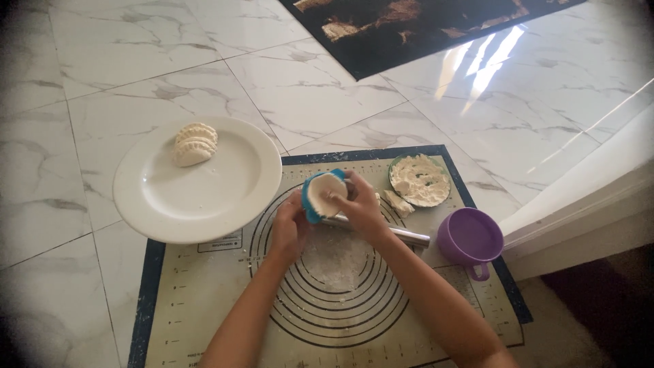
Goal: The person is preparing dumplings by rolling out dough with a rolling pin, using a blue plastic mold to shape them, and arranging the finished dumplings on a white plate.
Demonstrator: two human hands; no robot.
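Head view, looking down at a beige silicone baking mat with a dark blue border and black concentric rings (340,307), laid on white marble floor tiles (136,82). Left hand (289,228) cupped under a blue plastic dumpling press (321,195), fingers curled round its rim; right hand (361,208) over the white dough round seated in the press, fingertips pressing its face, nothing else gripped. Press held just above the mat's upper rings, beside the rim of a round white ceramic plate (157,211). Likely trouble: dough slipping off-centre or tearing under uneven pressure; an elbow nudging the lilac plastic mug (470,238) near the right forearm; the steel rolling pin (395,233) rolling away. Count: one press, one plate, two or three folded white dumplings (194,143) stacked on it, hard to separate, one green-rimmed flour dish (420,180), one mug, one rolling pin, one small dough scrap (397,203).
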